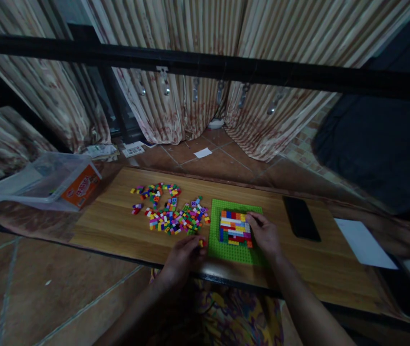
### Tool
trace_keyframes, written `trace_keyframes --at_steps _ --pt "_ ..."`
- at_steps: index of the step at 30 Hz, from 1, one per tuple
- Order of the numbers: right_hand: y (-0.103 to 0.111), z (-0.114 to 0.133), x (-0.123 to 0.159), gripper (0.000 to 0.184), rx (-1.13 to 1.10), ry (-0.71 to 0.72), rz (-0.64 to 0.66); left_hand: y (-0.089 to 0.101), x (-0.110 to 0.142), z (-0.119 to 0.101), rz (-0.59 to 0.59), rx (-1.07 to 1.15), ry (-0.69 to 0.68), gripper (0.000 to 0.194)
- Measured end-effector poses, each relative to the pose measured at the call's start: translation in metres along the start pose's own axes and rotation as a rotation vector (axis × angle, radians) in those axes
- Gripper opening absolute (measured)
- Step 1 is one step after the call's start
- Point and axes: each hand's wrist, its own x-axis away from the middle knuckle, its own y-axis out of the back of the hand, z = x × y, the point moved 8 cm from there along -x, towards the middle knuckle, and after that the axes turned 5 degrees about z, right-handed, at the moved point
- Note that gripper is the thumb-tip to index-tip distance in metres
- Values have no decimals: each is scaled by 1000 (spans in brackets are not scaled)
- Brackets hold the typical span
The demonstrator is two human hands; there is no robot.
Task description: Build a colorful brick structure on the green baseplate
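On the wooden table lies a green baseplate point(219, 250), with a flat block of multicoloured toy bricks point(232, 225) built up on it. My right hand point(265, 235) reaches over the plate's right side, its thumb and fingers closed at the upper right corner of the built block. Whether a loose brick is between those fingertips is hidden. Near the table's front edge, left of the plate, my left hand point(185, 254) pinches a small yellow and red toy brick point(202, 243). Left of the plate spreads a pile of loose toy bricks point(176, 218) in many colours.
A black phone point(301, 218) lies on the table point(111, 216), right of the plate. White paper point(365, 242) is at the right end. A clear plastic box point(46, 178) with an orange label stands left. A dark bar point(205, 65) crosses before striped curtains point(205, 29).
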Motion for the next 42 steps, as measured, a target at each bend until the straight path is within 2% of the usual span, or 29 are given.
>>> trace_keyframes --at_steps 3,5,7,10,13,16,20,28,32,38,42 --pt "11 12 12 48 -5 23 -107 -1 3 1 -9 107 6 29" --pt "9 27 29 45 -27 61 -155 -2 6 1 -1 147 -3 31" --pt "-8 41 48 38 -92 75 -72 -5 8 -1 16 154 -37 34" --pt "-49 60 81 29 -161 84 189 -11 13 -7 62 100 -106 38" --pt "-72 69 103 29 -212 43 278 -20 18 -12 129 28 -130 41" --pt "-82 74 110 26 -268 23 319 -27 22 -17 169 -41 -140 38" --pt "-83 74 110 22 -337 -23 306 -27 24 -21 175 -101 -159 34" --pt "-90 58 119 21 -544 -197 321 -22 24 -12 189 0 -120 32" --pt "-74 49 113 22 -453 -186 210 -18 22 -9 169 6 -102 33" --pt "-18 36 88 25 -230 -16 -2 9 14 -11 53 -13 -74 37" --pt "5 25 70 27 -96 -11 -57 21 11 -14 -2 -41 -72 38"
